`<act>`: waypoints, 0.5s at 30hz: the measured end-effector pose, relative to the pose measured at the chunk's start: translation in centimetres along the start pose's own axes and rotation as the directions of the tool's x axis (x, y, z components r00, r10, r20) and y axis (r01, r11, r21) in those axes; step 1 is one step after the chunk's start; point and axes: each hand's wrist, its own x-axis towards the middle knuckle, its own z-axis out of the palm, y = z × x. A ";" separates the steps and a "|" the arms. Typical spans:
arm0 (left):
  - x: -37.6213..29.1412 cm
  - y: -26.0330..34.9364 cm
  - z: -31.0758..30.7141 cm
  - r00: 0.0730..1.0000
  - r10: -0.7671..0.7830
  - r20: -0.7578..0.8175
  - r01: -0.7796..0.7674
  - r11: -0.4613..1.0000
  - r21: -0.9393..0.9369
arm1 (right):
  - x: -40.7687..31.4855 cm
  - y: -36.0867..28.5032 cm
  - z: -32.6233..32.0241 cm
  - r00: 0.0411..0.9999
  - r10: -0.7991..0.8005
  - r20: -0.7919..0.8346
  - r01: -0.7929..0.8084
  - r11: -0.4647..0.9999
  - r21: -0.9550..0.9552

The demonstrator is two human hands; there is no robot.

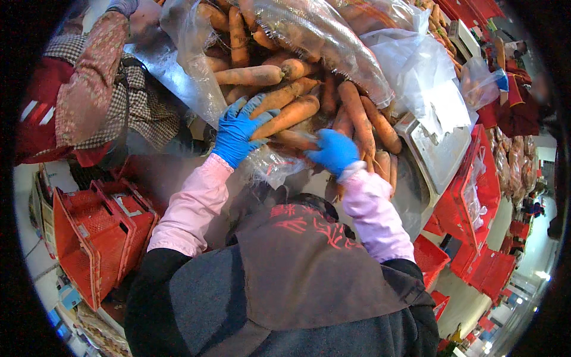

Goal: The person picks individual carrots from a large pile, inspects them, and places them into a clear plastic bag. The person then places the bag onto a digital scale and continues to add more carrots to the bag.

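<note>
My left hand (241, 129), in a blue glove, has its fingers closed around the ends of carrots (287, 117) that lie side by side. My right hand (337, 151), also blue-gloved and slightly blurred, is at the right end of another carrot (294, 139); its fingertips are hard to make out. Around both hands lies a heap of loose carrots (357, 114) with soil on them. A woven clear plastic sack (321, 40) covers part of the heap. A crumpled clear bag (272, 165) lies just below the carrots, near my body.
A metal-topped scale (441, 147) stands at the right, with clear plastic bags (415, 67) above it. Red plastic crates stand at the left (98, 236) and right (468, 192). A co-worker's floral sleeve (91, 80) is at the upper left, a gloved hand (124, 6) beyond it.
</note>
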 end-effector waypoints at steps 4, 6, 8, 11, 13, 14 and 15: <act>-1.1 -0.9 1.9 0.995 0.021 -0.100 -0.017 0.999 0.045 | -5.7 4.9 -3.1 0.985 0.138 0.104 -0.162 0.523 0.837; -0.4 0.6 1.5 0.992 0.026 -0.120 -0.023 0.999 0.022 | -8.6 5.3 -2.7 0.955 0.206 0.214 -0.236 0.090 0.968; 0.1 3.1 -0.5 0.989 0.036 -0.143 -0.038 0.999 -0.012 | -10.2 4.5 -3.2 0.934 0.206 0.293 -0.299 -0.001 0.954; 0.7 7.0 0.1 0.993 0.115 -0.015 -0.085 0.638 -0.765 | -11.9 5.3 -1.4 0.928 0.156 0.339 -0.316 -0.154 0.936; 0.8 10.8 -1.2 0.853 -0.010 0.522 0.515 0.178 -0.839 | -12.3 3.2 -0.9 0.943 0.158 0.293 -0.235 -0.306 0.922; 1.3 11.8 -1.0 0.775 0.093 0.625 0.627 0.012 -0.779 | -12.7 1.7 -1.2 0.968 0.171 0.186 -0.143 -0.234 0.962; 1.8 12.7 -0.7 0.685 0.214 0.696 0.727 -0.139 -0.672 | -13.1 1.7 -0.8 0.961 0.173 0.216 -0.189 -0.161 0.969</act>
